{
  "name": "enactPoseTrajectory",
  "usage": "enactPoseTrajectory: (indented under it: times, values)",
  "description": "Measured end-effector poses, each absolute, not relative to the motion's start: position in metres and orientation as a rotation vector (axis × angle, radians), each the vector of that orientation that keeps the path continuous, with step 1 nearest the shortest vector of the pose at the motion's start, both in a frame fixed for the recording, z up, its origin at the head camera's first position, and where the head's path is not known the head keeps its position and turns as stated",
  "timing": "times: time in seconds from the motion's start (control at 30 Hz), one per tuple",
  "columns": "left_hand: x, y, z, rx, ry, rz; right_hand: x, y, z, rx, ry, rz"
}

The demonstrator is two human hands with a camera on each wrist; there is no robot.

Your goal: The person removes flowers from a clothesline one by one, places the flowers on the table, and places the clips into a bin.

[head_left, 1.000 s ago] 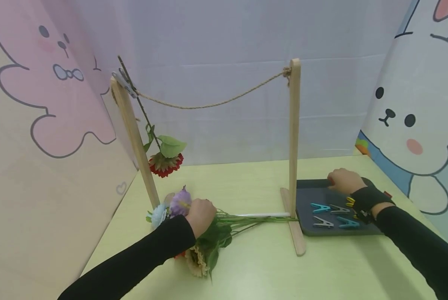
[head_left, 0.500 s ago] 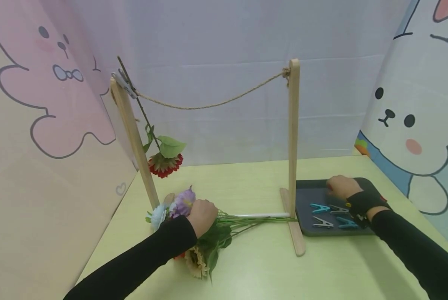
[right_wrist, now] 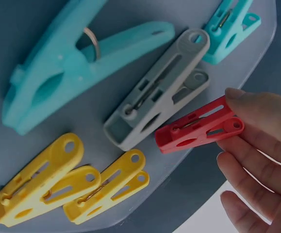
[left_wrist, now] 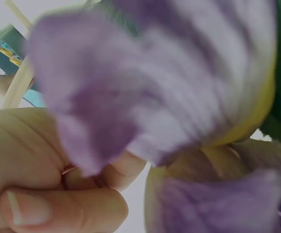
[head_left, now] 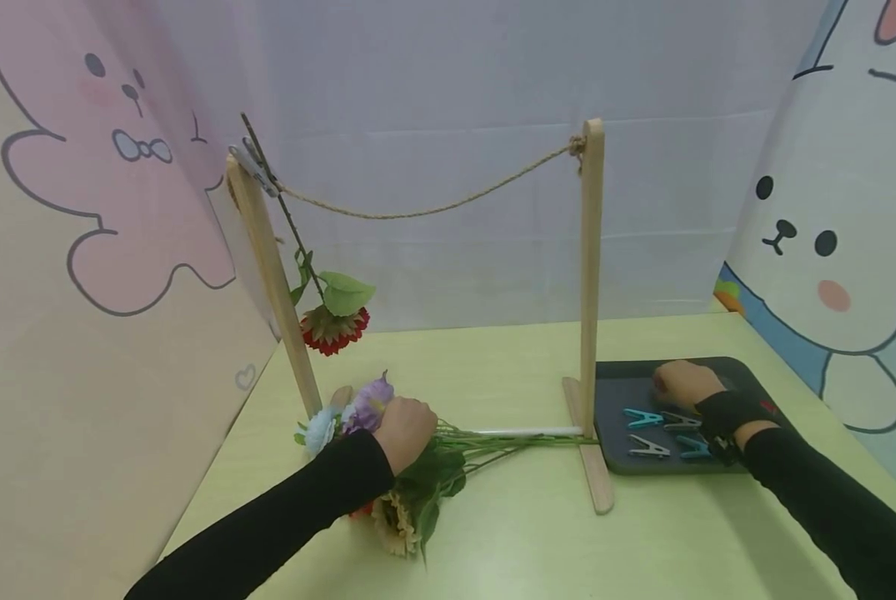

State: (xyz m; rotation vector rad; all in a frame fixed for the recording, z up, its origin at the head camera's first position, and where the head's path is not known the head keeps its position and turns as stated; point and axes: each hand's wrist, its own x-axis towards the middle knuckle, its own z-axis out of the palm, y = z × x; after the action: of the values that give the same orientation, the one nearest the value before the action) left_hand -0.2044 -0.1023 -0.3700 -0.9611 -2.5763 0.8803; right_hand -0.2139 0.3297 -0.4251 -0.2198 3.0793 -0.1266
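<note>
At the left of the table my left hand (head_left: 406, 433) curls around a purple flower (head_left: 370, 404), just behind its bloom; petals (left_wrist: 159, 87) cover part of the fingers (left_wrist: 67, 206) in the left wrist view. Around it lie a pale blue flower (head_left: 320, 429), a cream flower (head_left: 393, 521) and green stems (head_left: 508, 442). Over the dark tray (head_left: 623, 379), my right hand (head_left: 686, 383) pinches the handles of a red clothespin (right_wrist: 196, 127) between thumb and fingers. Beside that clothespin are a grey clothespin (right_wrist: 155, 92), yellow clothespins (right_wrist: 38, 187) and a large turquoise clothespin (right_wrist: 48, 77).
A wooden stand rises around the flowers, its right post (head_left: 592, 275) beside the tray. A sagging rope (head_left: 417, 215) spans the posts. At the left end a grey clothespin (head_left: 256, 169) holds a red flower (head_left: 333, 329) upside down.
The purple flower has shifted slightly right with my left hand. My right hand has dropped a little lower over the tray, and the yellow clothespins by its wrist are now hidden in the head view.
</note>
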Motion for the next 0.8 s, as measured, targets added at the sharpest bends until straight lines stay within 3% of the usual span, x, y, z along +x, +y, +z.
enactPoseTrajectory:
  times: [0.27,0.8]
  values:
    - [-0.217,-0.104,-0.385,-0.969,-2.515,0.871,-0.208,0.325,-0.425,-0.281,3.127,-0.123]
    - [-0.207,-0.105,-0.364,-1.005,-2.567,0.849,-0.212,0.326,-0.430,-0.304,3.085,-0.150]
